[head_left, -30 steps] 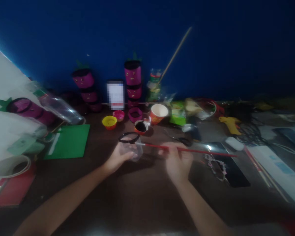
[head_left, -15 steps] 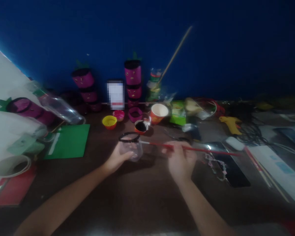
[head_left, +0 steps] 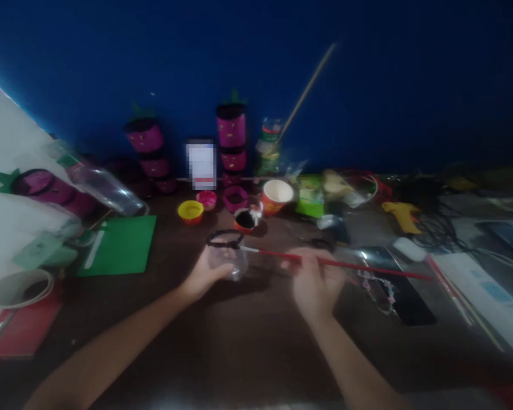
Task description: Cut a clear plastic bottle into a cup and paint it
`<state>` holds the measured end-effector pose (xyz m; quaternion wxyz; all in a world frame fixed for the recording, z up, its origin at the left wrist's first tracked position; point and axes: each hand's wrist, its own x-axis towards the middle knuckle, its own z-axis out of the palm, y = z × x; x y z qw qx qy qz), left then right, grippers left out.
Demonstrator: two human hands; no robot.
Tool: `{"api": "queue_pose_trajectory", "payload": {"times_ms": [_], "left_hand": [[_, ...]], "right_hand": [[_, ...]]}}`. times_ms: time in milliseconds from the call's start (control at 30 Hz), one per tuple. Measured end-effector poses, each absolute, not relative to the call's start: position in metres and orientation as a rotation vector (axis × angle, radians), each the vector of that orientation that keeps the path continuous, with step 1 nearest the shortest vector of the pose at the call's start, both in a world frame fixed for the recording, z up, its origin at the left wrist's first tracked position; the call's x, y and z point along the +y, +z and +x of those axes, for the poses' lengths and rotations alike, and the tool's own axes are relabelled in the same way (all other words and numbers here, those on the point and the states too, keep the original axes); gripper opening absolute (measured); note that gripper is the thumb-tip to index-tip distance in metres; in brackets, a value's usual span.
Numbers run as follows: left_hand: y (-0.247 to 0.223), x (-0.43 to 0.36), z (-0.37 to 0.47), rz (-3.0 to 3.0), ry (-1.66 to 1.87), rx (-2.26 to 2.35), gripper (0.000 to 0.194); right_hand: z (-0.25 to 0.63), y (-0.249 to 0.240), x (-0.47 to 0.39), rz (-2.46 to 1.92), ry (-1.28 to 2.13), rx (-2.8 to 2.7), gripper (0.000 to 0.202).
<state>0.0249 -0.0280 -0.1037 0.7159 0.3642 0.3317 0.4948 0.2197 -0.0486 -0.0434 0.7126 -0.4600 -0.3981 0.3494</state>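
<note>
My left hand [head_left: 207, 270] is closed around a clear plastic cup-like piece [head_left: 235, 265] whose rim carries a black band. In my right hand [head_left: 318, 282] is a paintbrush [head_left: 277, 254] with a long red handle, held nearly level. Its bristle end touches or lies very close to the right side of the black rim. Just beyond the piece stands a small pot of black paint [head_left: 245, 219]. A yellow cup [head_left: 190, 212] and a small pink paint pot [head_left: 206, 200] are to its left, and a paper cup [head_left: 277, 196] is behind it on the right.
Purple banded figures [head_left: 232, 136] stand against the blue wall. Left are a clear bottle [head_left: 106, 188], a green sheet [head_left: 119, 247] and a round container [head_left: 22, 289]. Right lie a phone [head_left: 410, 296], a bead bracelet [head_left: 378, 293], a yellow glue gun [head_left: 402, 216], cables and more brushes.
The paintbrush has shifted slightly: its tip has moved a little left along the black rim and its handle end now sits lower. My left hand stays in place.
</note>
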Motion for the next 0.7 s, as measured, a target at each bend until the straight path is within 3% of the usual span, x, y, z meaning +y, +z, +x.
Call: {"api": "queue_pose_trajectory", "payload": {"times_ms": [700], "left_hand": [[-0.1077,-0.0274,0.0242,0.825,1.084,0.819,0.061]], "right_hand": [[0.2229,-0.0414,-0.0466,-0.999,0.656,-0.927,0.017]]}}
